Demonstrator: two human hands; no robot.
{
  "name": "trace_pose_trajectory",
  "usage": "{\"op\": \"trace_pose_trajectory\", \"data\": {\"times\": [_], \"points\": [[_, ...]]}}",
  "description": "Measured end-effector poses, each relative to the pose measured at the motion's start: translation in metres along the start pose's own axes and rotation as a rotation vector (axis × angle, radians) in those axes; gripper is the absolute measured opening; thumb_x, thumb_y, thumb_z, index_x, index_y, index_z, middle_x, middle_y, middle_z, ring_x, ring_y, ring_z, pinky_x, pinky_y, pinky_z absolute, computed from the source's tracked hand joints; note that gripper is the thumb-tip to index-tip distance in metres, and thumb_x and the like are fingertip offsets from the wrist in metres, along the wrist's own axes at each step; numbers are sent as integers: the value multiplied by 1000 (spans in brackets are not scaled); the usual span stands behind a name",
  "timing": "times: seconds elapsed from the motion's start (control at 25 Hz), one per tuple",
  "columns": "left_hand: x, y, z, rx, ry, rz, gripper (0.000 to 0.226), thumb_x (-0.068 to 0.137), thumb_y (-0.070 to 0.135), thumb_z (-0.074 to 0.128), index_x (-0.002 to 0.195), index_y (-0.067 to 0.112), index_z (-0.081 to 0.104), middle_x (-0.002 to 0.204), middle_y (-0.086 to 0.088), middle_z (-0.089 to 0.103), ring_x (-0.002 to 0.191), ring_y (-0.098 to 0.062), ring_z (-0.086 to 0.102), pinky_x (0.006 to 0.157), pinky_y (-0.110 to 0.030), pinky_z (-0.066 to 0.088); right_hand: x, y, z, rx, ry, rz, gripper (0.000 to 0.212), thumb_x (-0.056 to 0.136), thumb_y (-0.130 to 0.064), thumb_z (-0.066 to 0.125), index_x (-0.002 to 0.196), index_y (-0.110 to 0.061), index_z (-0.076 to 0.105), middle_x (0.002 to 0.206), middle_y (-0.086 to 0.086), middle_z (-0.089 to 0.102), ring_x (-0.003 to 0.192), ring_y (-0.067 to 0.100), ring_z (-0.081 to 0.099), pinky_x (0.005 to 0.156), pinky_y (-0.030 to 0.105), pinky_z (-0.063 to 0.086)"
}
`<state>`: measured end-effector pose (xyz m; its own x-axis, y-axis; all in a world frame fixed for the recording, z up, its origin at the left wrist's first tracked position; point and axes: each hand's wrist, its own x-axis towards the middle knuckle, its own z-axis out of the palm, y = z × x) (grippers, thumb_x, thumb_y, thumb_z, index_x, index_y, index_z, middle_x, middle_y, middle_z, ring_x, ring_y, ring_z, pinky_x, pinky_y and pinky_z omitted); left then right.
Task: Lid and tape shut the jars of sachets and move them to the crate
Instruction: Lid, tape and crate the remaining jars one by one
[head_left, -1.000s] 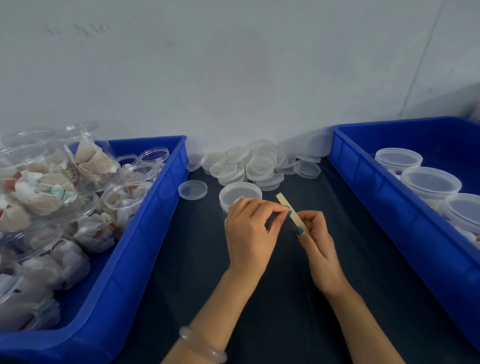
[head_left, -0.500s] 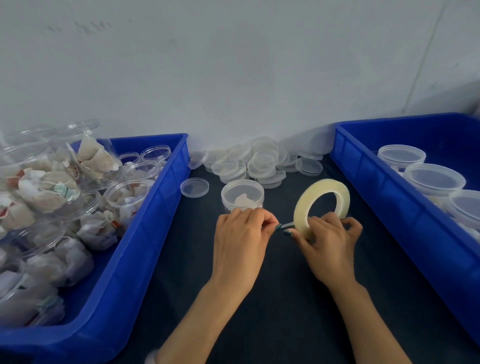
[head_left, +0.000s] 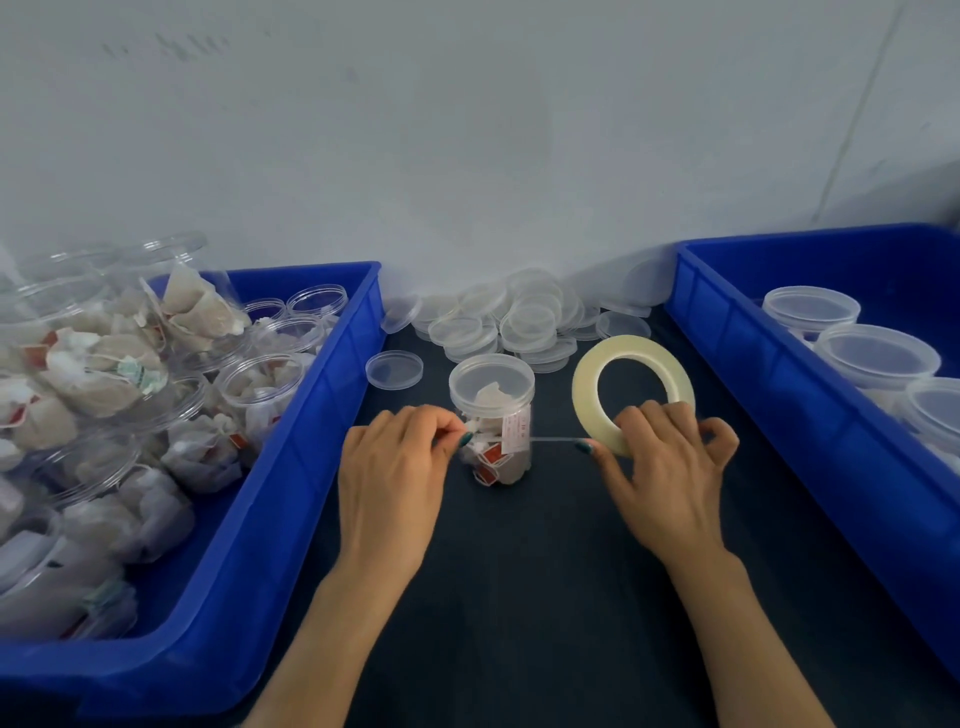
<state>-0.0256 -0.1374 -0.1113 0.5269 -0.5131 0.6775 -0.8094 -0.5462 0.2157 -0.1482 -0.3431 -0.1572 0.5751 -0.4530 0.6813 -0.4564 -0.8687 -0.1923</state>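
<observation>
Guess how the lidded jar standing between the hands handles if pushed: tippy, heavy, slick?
Probably light: the jar is thin clear plastic filled with papery sachets. It looks taller than wide and stands upright, so a high push would likely tip it, and on its side it could roll. The smooth walls may slip in the fingers, though the dark cloth probably grips its base.

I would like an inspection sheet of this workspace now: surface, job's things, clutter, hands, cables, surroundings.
Surface: dark mat.
Job's things: lidded jar of sachets upright; tape roll with strip drawn out; left crate of open jars; right crate of lidded jars.
Clutter: pile of loose lids by the wall; single lid apart.
Hands: left hand pinches the strip's end; right hand holds the tape roll.
Cables: nothing seen.
Surroundings: pale wall.
</observation>
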Motion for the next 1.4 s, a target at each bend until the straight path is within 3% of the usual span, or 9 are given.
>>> {"op": "trace_pose_trajectory", "data": {"times": [0.28, 0.4, 0.84, 0.96, 1.08, 1.12, 1.2, 1.28, 1.4], "points": [[0, -16, 1, -113, -26, -233, 10, 91, 19, 68, 99, 15, 69, 80, 6, 65, 70, -15, 58, 64, -43, 51, 24, -16, 0, 6, -21, 63, 53, 85, -71, 42, 76, -21, 55, 75, -7, 54, 85, 19, 50, 82, 38, 21], [4, -21, 8, -164, -25, -317, 11, 93, 20, 65, 103, 17, 69, 86, 15, 61, 75, -8, 56, 70, -37, 51, 33, -19, 1, 8, -28, 48, 54, 83, -73, 43, 77, -22, 57, 74, -8, 53, 84, 19, 50, 82, 37, 20], [29, -34, 30, -274, -50, -354, 17, 92, 24, 68, 104, 29, 59, 91, 20, 60, 76, -4, 55, 66, -27, 44, 47, -19, 10, 37, -105, 40, 66, 83, -80, 24, 85, -26, 62, 76, -12, 52, 85, 13, 44, 80, 34, 15], [37, -37, 42, -437, -57, -404, 19, 92, 19, 69, 104, 29, 57, 98, 14, 64, 75, -4, 59, 63, -17, 45, 47, -19, 12, 81, -106, 59, 65, 87, -77, 26, 88, -26, 67, 78, -11, 57, 84, 13, 43, 79, 34, 15], [33, -20, 53, -925, 55, -651, 6, 100, 20, 56, 103, 24, 60, 110, -4, 67, 78, -1, 67, 66, -16, 53, 45, -22, 15, 103, -107, 73, 57, 92, -71, 38, 92, -25, 71, 78, -12, 58, 84, 14, 46, 79, 35, 15], [28, -12, 56, -1045, 113, -723, 12, 103, 29, 50, 106, 23, 60, 114, -7, 66, 81, -1, 68, 69, -17, 54, 44, -24, 16, 108, -110, 80, 56, 91, -70, 38, 92, -24, 71, 78, -13, 57, 83, 14, 45, 79, 35, 15], [17, -2, 63, -1115, 128, -691, 35, 101, 53, 43, 121, 28, 57, 128, 0, 62, 99, 2, 66, 81, -15, 52, 42, -27, 17, 120, -107, 98, 63, 87, -74, 31, 90, -24, 70, 77, -13, 55, 82, 13, 45, 79, 35, 15], [11, 5, 69, -1059, -48, -518, 58, 87, 72, 51, 137, 45, 41, 143, 18, 50, 123, 8, 52, 93, -13, 46, 40, -30, 18, 128, -114, 109, 70, 84, -77, 23, 89, -25, 69, 77, -13, 55, 82, 12, 44, 80, 35, 16], [19, 6, 79, -897, -232, -413, 112, 66, 75, 70, 153, 44, 8, 157, 16, 29, 138, 5, 33, 101, -14, 37, 40, -30, 17, 134, -132, 98, 69, 89, -78, 24, 89, -25, 68, 79, -13, 55, 83, 12, 45, 79, 36, 17]]}}
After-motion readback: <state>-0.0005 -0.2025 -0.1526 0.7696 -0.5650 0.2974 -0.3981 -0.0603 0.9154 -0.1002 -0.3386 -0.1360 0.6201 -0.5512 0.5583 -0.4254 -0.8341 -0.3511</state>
